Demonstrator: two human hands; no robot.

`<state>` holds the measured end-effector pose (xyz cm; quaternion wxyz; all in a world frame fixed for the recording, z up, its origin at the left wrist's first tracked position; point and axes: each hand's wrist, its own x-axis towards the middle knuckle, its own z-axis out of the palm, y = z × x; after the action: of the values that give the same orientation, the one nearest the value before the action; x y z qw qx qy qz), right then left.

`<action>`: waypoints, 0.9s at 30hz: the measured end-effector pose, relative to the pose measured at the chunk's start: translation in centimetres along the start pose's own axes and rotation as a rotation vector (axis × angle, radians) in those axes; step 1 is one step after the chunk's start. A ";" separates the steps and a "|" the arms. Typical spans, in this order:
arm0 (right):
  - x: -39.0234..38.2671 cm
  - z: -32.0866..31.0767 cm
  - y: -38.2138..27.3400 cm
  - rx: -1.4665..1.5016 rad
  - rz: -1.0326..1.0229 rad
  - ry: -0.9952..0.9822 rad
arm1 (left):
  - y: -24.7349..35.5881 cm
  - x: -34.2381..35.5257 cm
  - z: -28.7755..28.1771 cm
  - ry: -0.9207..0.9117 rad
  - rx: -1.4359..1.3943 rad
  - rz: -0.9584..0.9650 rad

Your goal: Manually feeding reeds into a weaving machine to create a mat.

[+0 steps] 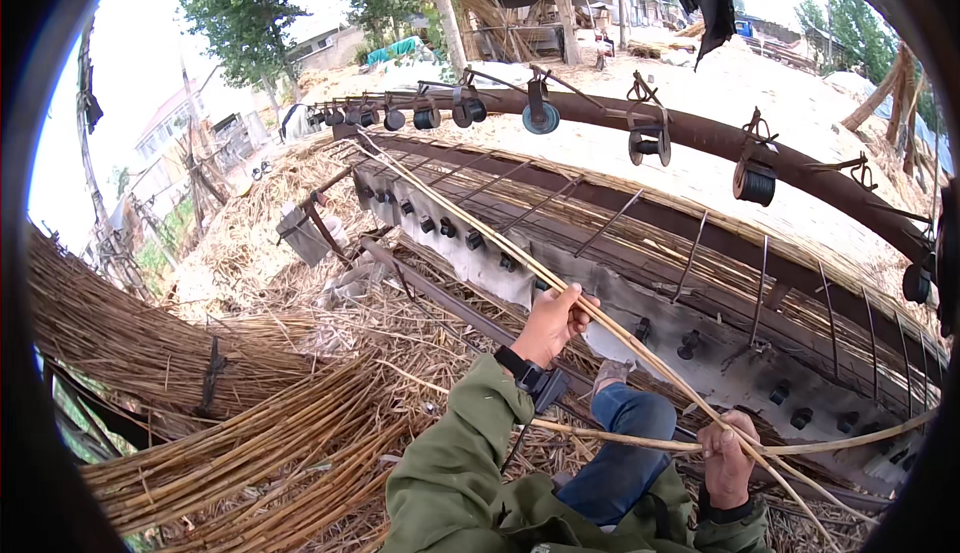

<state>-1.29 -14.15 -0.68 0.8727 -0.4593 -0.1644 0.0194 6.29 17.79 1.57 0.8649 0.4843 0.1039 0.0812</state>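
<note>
A few long, pale reed stalks [640, 331] run slantwise from the far left down to my right side. My left hand [553, 325] is closed around them near their middle. Lower down, my right hand [728, 459] grips the same stalks close to their near ends. Another reed stalk [612, 438] crosses them at my right hand; whether the fingers hold it too is unclear. Behind the stalks stands a long metal frame [585, 193] with upright rods, where many reeds lie lengthwise. A dark watch-like device is strapped on my left wrist.
Wire spools [755, 181] hang in a row from a curved rusty pipe [690, 133] beyond the frame. A pale sheet with dark knobs [690, 343] lines the near side. Big reed bundles [250, 463] lie at the left, and loose straw [320, 353] covers the ground.
</note>
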 end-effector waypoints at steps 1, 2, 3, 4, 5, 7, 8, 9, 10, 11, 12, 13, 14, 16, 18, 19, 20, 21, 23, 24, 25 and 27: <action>-0.4 -0.5 -0.4 -0.017 -0.024 -0.045 | 0.3 0.5 -0.7 0.017 0.018 -0.009; -0.7 -0.7 -1.0 -0.033 -0.047 -0.091 | 0.7 1.3 -1.8 0.050 0.056 0.016; -0.9 -0.7 -1.6 -0.084 -0.097 -0.106 | 1.0 2.3 -2.9 0.088 0.059 0.063; -1.3 -0.8 -2.2 -0.088 -0.114 -0.105 | 1.5 3.0 -3.8 0.115 0.030 0.097; -1.5 -0.8 -2.6 -0.091 -0.131 -0.104 | 1.9 3.5 -4.6 0.143 0.002 0.132; -1.8 -0.3 -2.4 -0.140 -0.125 -0.109 | 2.0 4.0 -4.7 0.135 -0.037 0.041; -1.9 0.1 -2.3 -0.164 -0.122 -0.114 | 1.8 3.9 -4.6 0.103 -0.088 -0.011; -1.6 0.5 -2.1 -0.178 -0.126 -0.103 | 1.6 3.7 -4.1 0.068 -0.137 -0.066; -1.2 1.0 -1.8 -0.187 -0.128 -0.094 | 1.3 3.1 -3.1 -0.007 -0.147 -0.113; -0.7 1.3 -1.5 -0.196 -0.129 -0.087 | 1.0 2.3 -2.2 -0.093 -0.174 -0.164; -0.2 1.6 -1.1 -0.158 -0.134 -0.097 | 1.0 1.0 -1.7 -0.169 -0.216 -0.175; 0.3 1.9 -1.2 -0.140 -0.121 -0.087 | 0.7 0.2 -1.1 -0.257 -0.262 -0.192; 0.8 2.3 -1.2 -0.114 -0.123 -0.086 | 0.4 -0.5 -0.4 -0.293 -0.302 -0.203; 1.5 2.4 -1.2 -0.081 -0.102 -0.107 | 0.3 -2.1 1.1 -0.382 -0.367 -0.222; 1.7 3.3 -1.3 -0.091 -0.110 -0.097 | 0.6 -3.6 1.7 -0.372 -0.352 -0.190; 1.6 3.7 -1.3 -0.093 -0.114 -0.094 | 0.7 -4.2 1.5 -0.363 -0.343 -0.172; 1.4 3.7 -1.2 -0.114 -0.068 -0.096 | 0.8 -4.5 0.8 -0.349 -0.342 -0.146; 1.0 3.5 -0.9 -0.122 -0.050 -0.092 | 1.2 -5.0 0.5 -0.310 -0.313 -0.112; 0.1 1.6 -0.4 -0.145 -0.023 -0.065 | 2.2 -5.3 1.2 -0.251 -0.253 -0.060; -0.6 0.3 -0.9 -0.146 -0.024 -0.086 | 2.4 -5.2 2.2 -0.232 -0.258 -0.051; -1.3 -0.7 -1.0 -0.151 -0.080 -0.056 | 2.6 -5.2 2.8 -0.213 -0.257 -0.042; -2.6 -3.0 -2.5 -0.124 -0.155 0.049 | 2.5 -4.5 4.6 -0.210 -0.251 -0.059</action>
<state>-3.09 -18.48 -0.95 0.8452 -0.4988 -0.1787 -0.0696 3.00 14.18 6.52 0.9267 0.3750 0.0162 0.0169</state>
